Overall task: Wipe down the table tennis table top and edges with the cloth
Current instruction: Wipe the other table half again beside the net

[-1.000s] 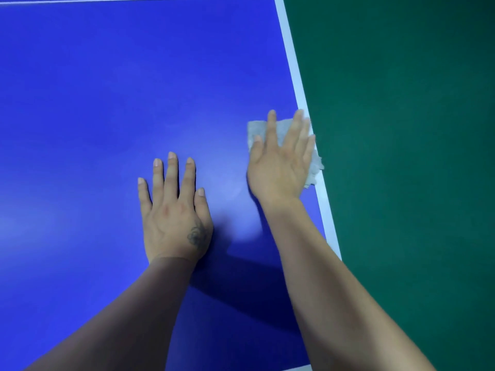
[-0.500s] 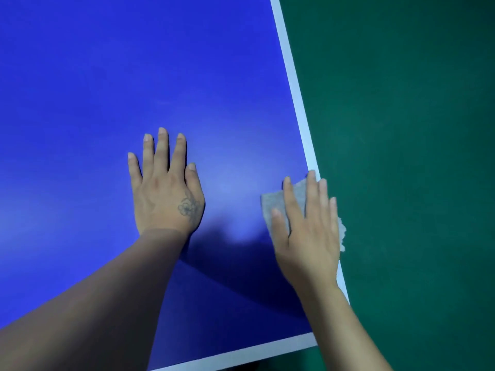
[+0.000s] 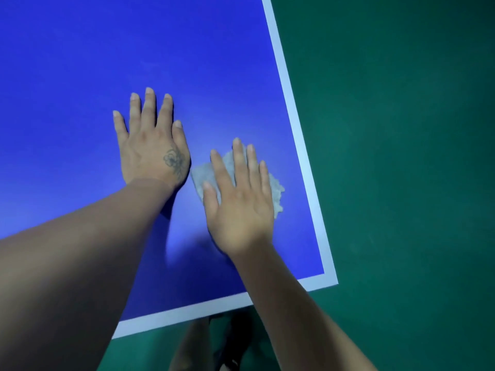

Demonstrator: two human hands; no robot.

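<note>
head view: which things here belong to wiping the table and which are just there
Belong to the job:
- cloth, pressed flat under the right hand
- blue table top with its white edge lines
- left hand, resting flat on the table top beside the cloth

Just there:
- green floor
- the person's legs and feet, blurred, below the table's near edge

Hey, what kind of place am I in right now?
Probably an indoor table tennis room or sports hall: a blue table top with a white border line stands on a green floor. The right hand presses a cloth on it.
</note>
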